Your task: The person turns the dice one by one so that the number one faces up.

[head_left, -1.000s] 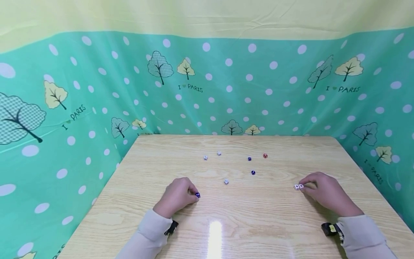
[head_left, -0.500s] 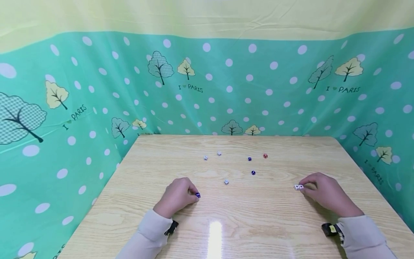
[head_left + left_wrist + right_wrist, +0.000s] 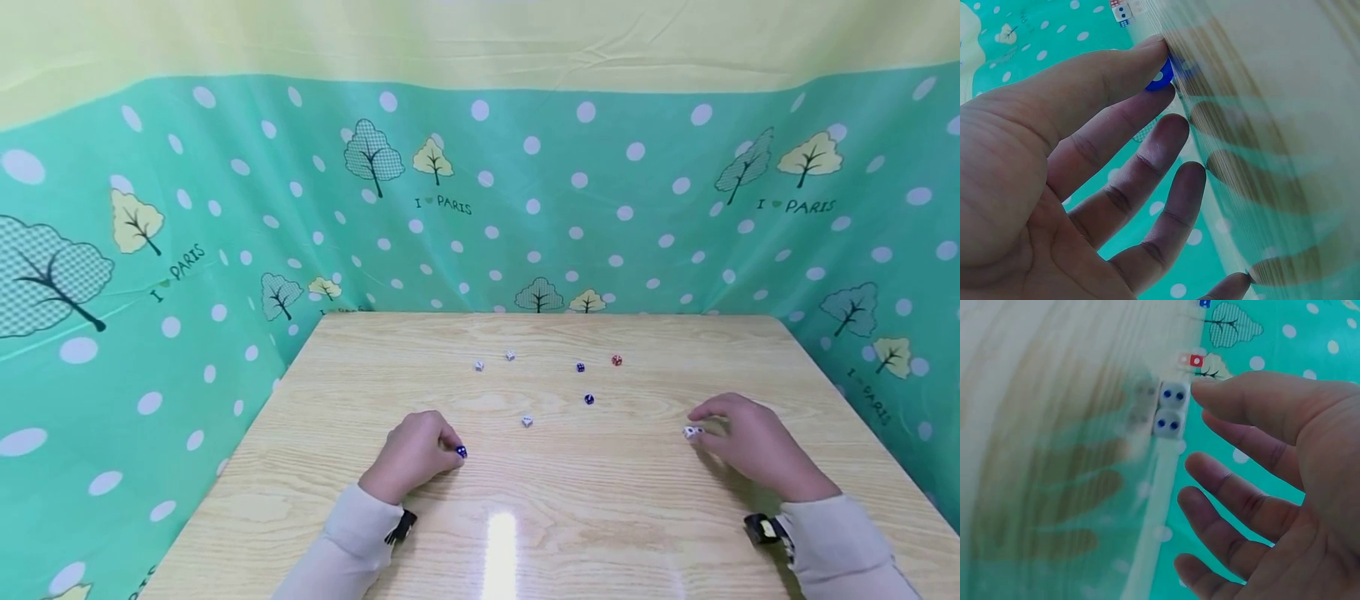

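Note:
Between thumb and index finger, my left hand [image 3: 417, 457] pinches a dark blue die [image 3: 461, 452] at the tabletop; in the left wrist view the blue die [image 3: 1160, 76] shows as a sliver between the fingertips. My right hand [image 3: 750, 437] has its thumb and fingers spread apart beside two white dice [image 3: 691, 432]. In the right wrist view these white dice [image 3: 1170, 409] sit side by side on the wood, each showing two blue pips. The right thumb tip is close to them, and nothing is held in that hand.
Farther back on the wooden table [image 3: 352, 375] lie three white dice, one nearest at the middle [image 3: 527, 422], two blue dice, one of them front-most [image 3: 588, 399], and a red die [image 3: 617, 360]. A green patterned curtain [image 3: 525, 192] encloses the table's back and sides.
My right fingers have parted and let go of the white dice, the index finger lifting away. My left hand has kept its pinch on the blue die.

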Demonstrator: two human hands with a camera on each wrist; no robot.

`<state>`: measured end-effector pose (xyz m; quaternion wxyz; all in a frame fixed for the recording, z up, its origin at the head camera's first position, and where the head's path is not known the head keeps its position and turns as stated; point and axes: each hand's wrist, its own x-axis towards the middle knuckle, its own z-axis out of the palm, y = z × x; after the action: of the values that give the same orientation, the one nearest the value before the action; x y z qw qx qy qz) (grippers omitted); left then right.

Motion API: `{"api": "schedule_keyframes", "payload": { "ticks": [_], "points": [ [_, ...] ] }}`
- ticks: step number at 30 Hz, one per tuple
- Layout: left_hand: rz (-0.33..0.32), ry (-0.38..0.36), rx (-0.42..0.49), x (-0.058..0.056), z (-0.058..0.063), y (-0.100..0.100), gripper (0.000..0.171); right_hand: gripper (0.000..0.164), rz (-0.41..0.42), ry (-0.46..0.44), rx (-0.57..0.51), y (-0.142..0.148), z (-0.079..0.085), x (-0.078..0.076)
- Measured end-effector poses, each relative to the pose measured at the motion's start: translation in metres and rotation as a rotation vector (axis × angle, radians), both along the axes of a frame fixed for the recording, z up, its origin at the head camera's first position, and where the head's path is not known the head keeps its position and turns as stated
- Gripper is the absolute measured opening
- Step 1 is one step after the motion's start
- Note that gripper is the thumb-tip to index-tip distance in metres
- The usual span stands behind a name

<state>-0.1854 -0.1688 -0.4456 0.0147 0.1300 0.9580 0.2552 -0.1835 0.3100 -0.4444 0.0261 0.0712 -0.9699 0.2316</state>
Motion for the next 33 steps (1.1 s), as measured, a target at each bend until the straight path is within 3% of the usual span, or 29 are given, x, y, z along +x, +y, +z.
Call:
{"api": "schedule_keyframes", "payload": {
  "ticks": [11, 33],
  "points": [
    [0.01, -0.011, -0.001, 0.002, 0.002, 0.001, 0.011, 0.031, 0.075, 0.027, -0.022, -0.031, 0.009, -0.01],
    [0.019, -0.015, -0.003, 0.001, 0.002, 0.0, 0.011, 0.035, 0.14, -0.053, 0.008, -0.086, 0.002, -0.051]
  ]
}}
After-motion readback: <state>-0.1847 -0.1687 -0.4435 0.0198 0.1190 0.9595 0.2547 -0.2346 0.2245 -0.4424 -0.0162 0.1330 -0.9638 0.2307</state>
